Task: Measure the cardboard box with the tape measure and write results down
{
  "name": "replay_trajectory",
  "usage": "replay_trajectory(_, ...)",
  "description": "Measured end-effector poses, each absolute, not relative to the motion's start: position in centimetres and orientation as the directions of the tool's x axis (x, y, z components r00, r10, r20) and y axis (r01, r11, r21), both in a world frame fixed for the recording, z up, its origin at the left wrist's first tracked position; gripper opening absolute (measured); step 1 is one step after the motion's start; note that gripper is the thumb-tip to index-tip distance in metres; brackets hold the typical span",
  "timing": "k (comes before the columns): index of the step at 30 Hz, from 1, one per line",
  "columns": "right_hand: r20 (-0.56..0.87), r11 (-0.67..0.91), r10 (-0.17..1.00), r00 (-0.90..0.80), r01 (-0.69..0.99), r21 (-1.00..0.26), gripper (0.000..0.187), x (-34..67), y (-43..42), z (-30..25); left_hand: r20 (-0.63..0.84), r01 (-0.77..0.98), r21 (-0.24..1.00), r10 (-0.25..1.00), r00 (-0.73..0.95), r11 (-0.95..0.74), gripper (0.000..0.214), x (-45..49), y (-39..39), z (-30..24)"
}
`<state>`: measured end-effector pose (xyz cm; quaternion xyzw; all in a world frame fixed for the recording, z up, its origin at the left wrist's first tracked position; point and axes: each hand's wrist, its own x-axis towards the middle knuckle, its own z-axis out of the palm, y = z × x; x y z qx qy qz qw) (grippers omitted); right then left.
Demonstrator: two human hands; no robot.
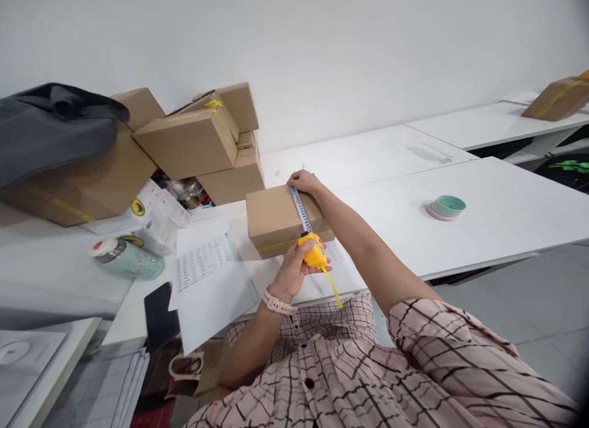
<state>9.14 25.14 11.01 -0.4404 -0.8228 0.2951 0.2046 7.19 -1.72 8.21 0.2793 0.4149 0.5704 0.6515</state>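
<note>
A brown cardboard box (269,214) with a yellow strip along its front side lies on the white table in front of me. My left hand (294,265) is closed around a yellow tape measure (315,251) at the box's near edge, and a yellow wrist strap hangs from its case. The metal blade (301,211) runs out across the top of the box to its far edge. There my right hand (304,181) pinches the blade's end, with the fingertips partly hidden behind it.
Stacked cardboard boxes (184,142) and a dark grey cloth item (55,133) crowd the left. Printed sheets (207,280) lie left of the box, beside a mint thermos (133,259). A green bowl (448,205) stands on the table (391,231) at right. Another box (554,99) sits far right.
</note>
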Motion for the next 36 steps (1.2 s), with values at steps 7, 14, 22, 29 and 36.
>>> replay_trajectory(7, 0.12, 0.402, 0.823, -0.555, 0.419, -0.814, 0.024, 10.3, 24.9, 12.4, -0.17, -0.413, 0.899, 0.985, -0.027, 0.144, 0.057, 6.9, -2.8, 9.0)
replay_trajectory(14, 0.226, 0.324, 0.936, -0.271, 0.405, -0.855, 0.058, 20.9, 22.1, 11.2, 0.076, -0.052, 0.992, 0.869, -0.489, -0.116, 0.067, 1.0, -8.0, 7.1)
replay_trajectory(22, 0.146, 0.376, 0.876, -0.46, 0.462, -0.803, 0.061, 22.3, 16.3, 8.6, 0.062, -0.086, 0.989, 0.865, -0.498, -0.121, 0.056, -4.7, -4.7, 7.5)
replay_trajectory(29, 0.384, 0.488, 0.871, -0.306, 0.628, -0.607, 0.049, 17.5, 21.1, 13.8, 0.103, -0.063, 0.986, 0.867, -0.488, -0.153, 0.054, -8.5, 0.0, 12.5)
replay_trajectory(36, 0.361, 0.559, 0.826, -0.432, 0.704, -0.438, 0.043, 11.9, 22.8, 15.0, 0.271, 0.029, 0.958, 0.865, -0.423, -0.286, 0.054, -3.9, -0.4, 12.7)
